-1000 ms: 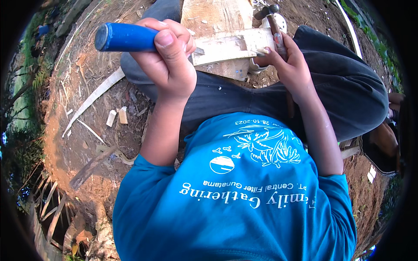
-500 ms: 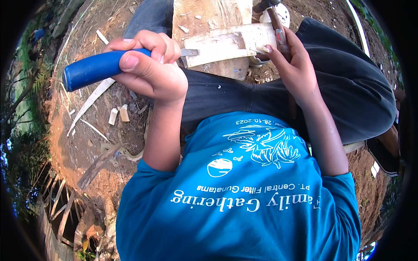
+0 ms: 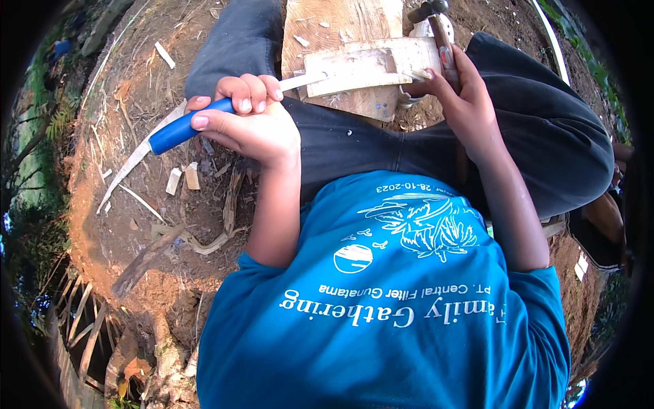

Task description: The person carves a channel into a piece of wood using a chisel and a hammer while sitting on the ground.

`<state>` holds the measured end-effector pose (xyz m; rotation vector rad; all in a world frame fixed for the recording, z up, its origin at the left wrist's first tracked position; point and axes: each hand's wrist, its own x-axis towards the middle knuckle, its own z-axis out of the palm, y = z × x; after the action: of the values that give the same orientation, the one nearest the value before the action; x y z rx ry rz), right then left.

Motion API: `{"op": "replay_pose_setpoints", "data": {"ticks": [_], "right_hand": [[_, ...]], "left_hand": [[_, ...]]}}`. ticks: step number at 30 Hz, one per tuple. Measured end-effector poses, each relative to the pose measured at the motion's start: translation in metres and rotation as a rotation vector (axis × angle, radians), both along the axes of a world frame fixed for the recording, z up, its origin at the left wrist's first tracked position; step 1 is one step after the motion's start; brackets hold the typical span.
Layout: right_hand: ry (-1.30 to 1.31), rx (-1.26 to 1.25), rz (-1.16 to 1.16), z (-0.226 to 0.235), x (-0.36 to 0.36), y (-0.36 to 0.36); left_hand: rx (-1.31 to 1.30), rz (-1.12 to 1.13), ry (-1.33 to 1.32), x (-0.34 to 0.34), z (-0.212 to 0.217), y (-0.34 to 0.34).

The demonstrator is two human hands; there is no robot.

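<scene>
My left hand is wrapped round the blue handle of a chisel, thumb along the handle. The chisel's blade points right, its end over the left part of a pale, flat piece of wood. A shallow cut area shows on that wood. My right hand grips the brown handle of a hammer, whose dark head points away from me. The right thumb and fingertips are at the right end of the wood piece. Beneath it lies a wooden block.
My legs in dark trousers flank the block. Wood chips, a long pale strip and a stick lie on the soil to the left. A white object sits behind the hammer. Another person's limb shows at right.
My left hand has moved right and lower, farther from my head, and the chisel's blade reaches farther across the wood. The right hand keeps its hold; the whole view has shifted slightly.
</scene>
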<state>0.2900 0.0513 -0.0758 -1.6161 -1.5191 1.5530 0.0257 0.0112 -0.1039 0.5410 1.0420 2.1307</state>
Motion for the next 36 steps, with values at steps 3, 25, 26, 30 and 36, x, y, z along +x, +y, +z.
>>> {"op": "replay_pose_setpoints", "data": {"ticks": [3, 25, 26, 30, 36], "right_hand": [[-0.027, 0.011, 0.008, -0.001, 0.0, 0.001], [0.014, -0.036, -0.032, 0.001, -0.002, -0.002], [0.007, -0.036, -0.026, 0.001, -0.001, -0.002], [0.022, -0.033, -0.025, 0.002, -0.002, -0.001], [0.007, 0.025, -0.099, -0.003, -0.002, 0.002]], "left_hand": [[-0.01, -0.039, -0.027, -0.001, 0.007, 0.001], [-0.1, -0.057, 0.239, 0.009, 0.026, 0.025], [-0.116, -0.028, 0.178, 0.005, 0.021, 0.023], [-0.137, 0.009, 0.072, 0.003, 0.017, 0.017], [-0.134, -0.02, -0.456, 0.022, -0.024, 0.004]]}}
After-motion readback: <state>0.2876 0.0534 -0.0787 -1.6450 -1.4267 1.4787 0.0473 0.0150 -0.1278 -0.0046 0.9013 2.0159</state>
